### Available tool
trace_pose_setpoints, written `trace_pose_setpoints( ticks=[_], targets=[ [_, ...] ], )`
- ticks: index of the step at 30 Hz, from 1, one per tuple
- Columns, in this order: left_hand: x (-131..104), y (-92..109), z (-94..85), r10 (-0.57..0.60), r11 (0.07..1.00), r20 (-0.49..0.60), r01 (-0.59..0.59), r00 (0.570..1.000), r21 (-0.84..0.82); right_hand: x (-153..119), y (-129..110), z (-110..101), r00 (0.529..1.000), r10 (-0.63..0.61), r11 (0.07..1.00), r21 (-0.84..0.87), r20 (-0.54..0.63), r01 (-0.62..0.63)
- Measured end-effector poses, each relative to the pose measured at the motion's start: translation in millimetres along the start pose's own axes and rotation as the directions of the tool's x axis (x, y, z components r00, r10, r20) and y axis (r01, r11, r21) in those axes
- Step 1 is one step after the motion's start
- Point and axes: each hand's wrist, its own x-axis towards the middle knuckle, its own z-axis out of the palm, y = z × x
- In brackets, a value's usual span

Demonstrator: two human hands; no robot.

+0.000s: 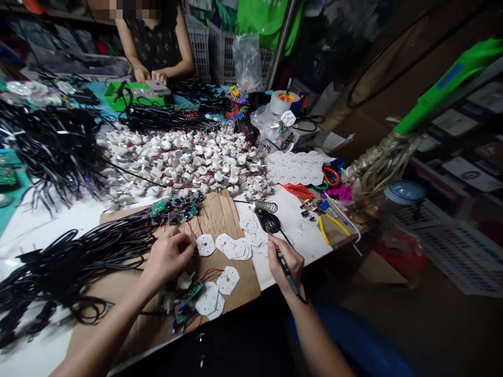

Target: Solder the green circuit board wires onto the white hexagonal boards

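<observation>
A soldering iron (286, 269) with a black handle and red marks is gripped like a pen in my right hand (295, 260). Its tip end points toward a coil-spring stand (266, 206) and a dark, plastic-wrapped bundle (269, 222). My left hand (168, 257) is closed over the cardboard (247, 277), fingertips curled down; what they pinch is hidden. Beside it lies a white octagonal board (205, 244) with red wires. Green circuit boards (159, 207) with black cables sit just beyond. Nearer me are white boards (207, 299) wired to a small green circuit board (195, 290).
Black cable bundles (78, 256) cover the left side. A large heap of white parts (188, 157) fills the middle. Yellow-handled pliers (330, 225) lie at right, near perforated white sheets (294, 168). Across the table sits another person (155, 47) beside a green tray (116, 97).
</observation>
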Motion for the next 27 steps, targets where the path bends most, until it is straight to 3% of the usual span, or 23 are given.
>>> trace_pose_setpoints(
  ticks=[6,11,16,19,27],
  targets=[
    [-0.4,-4.5,2.7,-0.036,0.999,0.122,0.034,0.992,0.017,2.6,-0.7,-2.9,1.0,-0.03,0.999,-0.011,0.007,0.03],
    [-0.3,1.3,2.9,-0.073,0.996,0.158,0.063,0.985,0.07,2.5,-18.1,-3.4,0.998,-0.062,0.992,0.112,0.005,0.061],
    [-0.3,10.8,0.5,-0.111,0.993,0.146,0.105,0.983,0.049,-9.9,-60.7,18.6,0.977,-0.124,0.914,0.403,0.176,0.044],
    [-1.5,13.5,0.5,-0.14,0.99,0.138,0.138,0.981,0.019,-20.2,-78.6,35.7,0.953,-0.151,0.871,0.49,0.264,0.002],
    [-3.8,9.8,5.0,-0.14,0.986,0.105,0.148,0.985,-0.075,-29.6,-77.1,50.3,0.948,-0.069,0.87,0.484,0.31,-0.095]
  ],
)
